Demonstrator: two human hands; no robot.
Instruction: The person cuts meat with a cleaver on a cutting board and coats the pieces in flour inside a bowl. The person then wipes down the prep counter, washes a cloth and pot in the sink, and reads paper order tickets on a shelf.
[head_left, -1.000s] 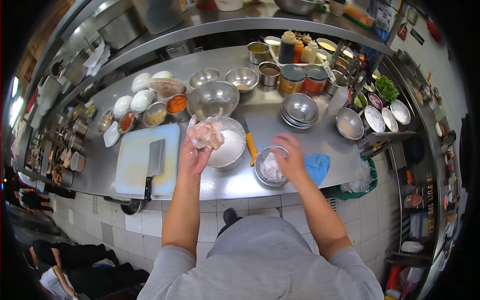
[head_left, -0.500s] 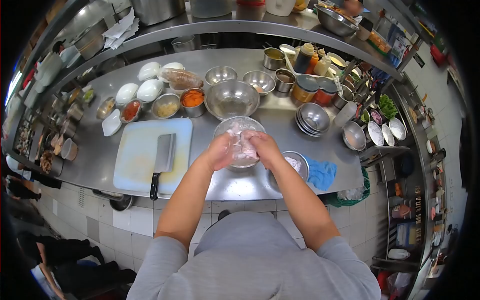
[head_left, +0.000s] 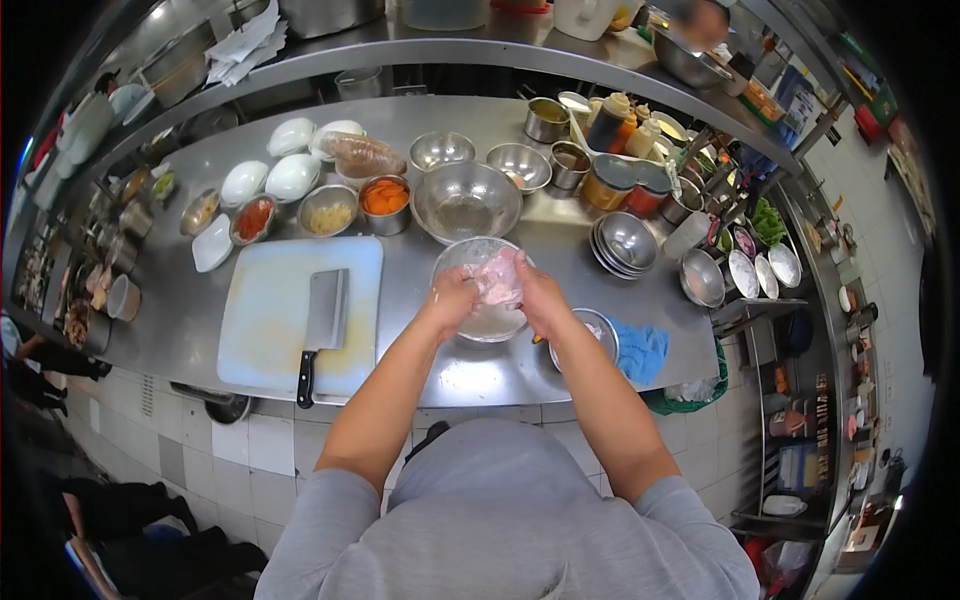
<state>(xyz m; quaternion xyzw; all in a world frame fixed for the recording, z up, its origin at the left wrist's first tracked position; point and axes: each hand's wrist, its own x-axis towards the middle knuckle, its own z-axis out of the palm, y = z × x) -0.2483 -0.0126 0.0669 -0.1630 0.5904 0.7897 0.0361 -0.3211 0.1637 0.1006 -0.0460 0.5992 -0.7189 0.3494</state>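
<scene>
Between my two hands is a pale pink piece of raw meat [head_left: 499, 279], with whitish coating on it. My left hand [head_left: 455, 298] grips its left side with curled fingers, while my right hand [head_left: 541, 296] pinches the right side. Both hands are over a metal bowl [head_left: 490, 326], whose inside looks dusted with white. Just right of my right wrist, partly hidden by the forearm, stands a smaller metal bowl [head_left: 604, 347] with something white in it. A blue cloth [head_left: 640, 350] lies beside that bowl.
A cleaver [head_left: 325, 312] rests on the white cutting board [head_left: 262, 320] to the left. Behind are a large metal bowl [head_left: 465, 200], a container of orange pieces [head_left: 385, 197] and upturned white bowls [head_left: 293, 176]. Stacked bowls [head_left: 627, 243] stand right; a steel shelf [head_left: 420, 55] spans overhead.
The meat has spread flatter and wider between my hands, and the right hand has turned more upright along its edge. My view has shifted slightly.
</scene>
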